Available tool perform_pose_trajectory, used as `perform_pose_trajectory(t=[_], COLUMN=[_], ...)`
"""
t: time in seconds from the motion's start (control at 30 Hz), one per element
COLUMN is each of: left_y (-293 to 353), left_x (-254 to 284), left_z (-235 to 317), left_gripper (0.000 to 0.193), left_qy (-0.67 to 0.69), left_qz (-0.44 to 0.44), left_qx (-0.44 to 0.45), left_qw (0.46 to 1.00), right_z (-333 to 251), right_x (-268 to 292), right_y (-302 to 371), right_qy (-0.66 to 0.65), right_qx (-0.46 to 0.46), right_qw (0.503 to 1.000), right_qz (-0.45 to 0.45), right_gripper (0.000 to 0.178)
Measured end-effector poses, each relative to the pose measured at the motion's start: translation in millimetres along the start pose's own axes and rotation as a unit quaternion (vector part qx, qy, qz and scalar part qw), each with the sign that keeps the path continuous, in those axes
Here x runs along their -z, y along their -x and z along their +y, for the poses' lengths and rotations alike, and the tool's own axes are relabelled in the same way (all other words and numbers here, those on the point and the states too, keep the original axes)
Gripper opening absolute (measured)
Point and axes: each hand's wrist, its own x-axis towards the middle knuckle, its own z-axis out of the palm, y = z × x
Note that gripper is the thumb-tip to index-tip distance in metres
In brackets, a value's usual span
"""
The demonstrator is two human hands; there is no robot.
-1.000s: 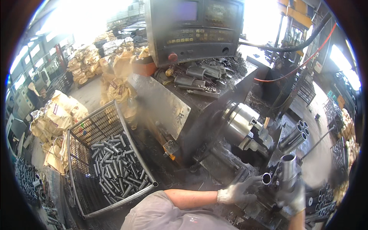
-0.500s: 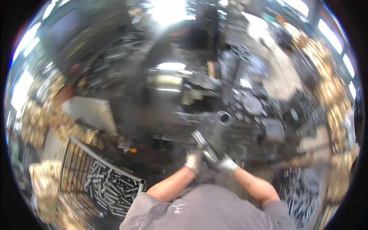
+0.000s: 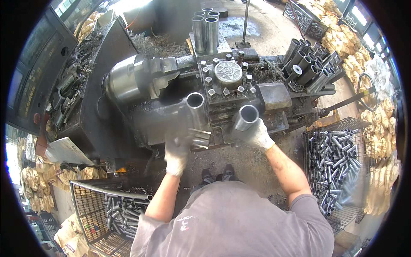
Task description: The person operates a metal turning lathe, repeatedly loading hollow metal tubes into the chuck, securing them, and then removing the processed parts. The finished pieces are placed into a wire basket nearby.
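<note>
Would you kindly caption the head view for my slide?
Gloved right hand holding a metal tube at a lathe, left hand nearby.

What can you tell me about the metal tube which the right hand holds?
The tube is a hollow grey cylinder, apparently metal, with a shiny rim. Its open end faces up, leaning slightly right in the picture. The gloved right hand grips it lower down, near a bolted block. Its bottom is unclear.

Pale floor [image 3: 274, 34], bright windows [image 3: 359, 16]
</note>
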Motion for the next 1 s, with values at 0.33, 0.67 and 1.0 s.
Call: perform_pose_trajectory(t=[0.33,0.67,1.0], left_y=[-115,-69,-37], left_x=[-3,83,6], left_z=[-17,-36,36], left_gripper=[0.056,0.091,0.082], left_qy=[-0.152,0.464,0.515], left_qz=[0.033,-0.092,-0.224], left_qx=[-0.175,0.114,0.104], left_qw=[0.972,0.874,0.821], right_z=[-35,-98,-150], right_x=[-61,-97,-75], right_y=[51,-28,-17], right_qy=[0.106,-0.003,-0.103], right_qx=[0.15,-0.052,-0.147], right_qw=[0.978,0.982,0.965], right_qz=[-0.101,-0.18,-0.191], right_gripper=[0.037,0.035,0.07])
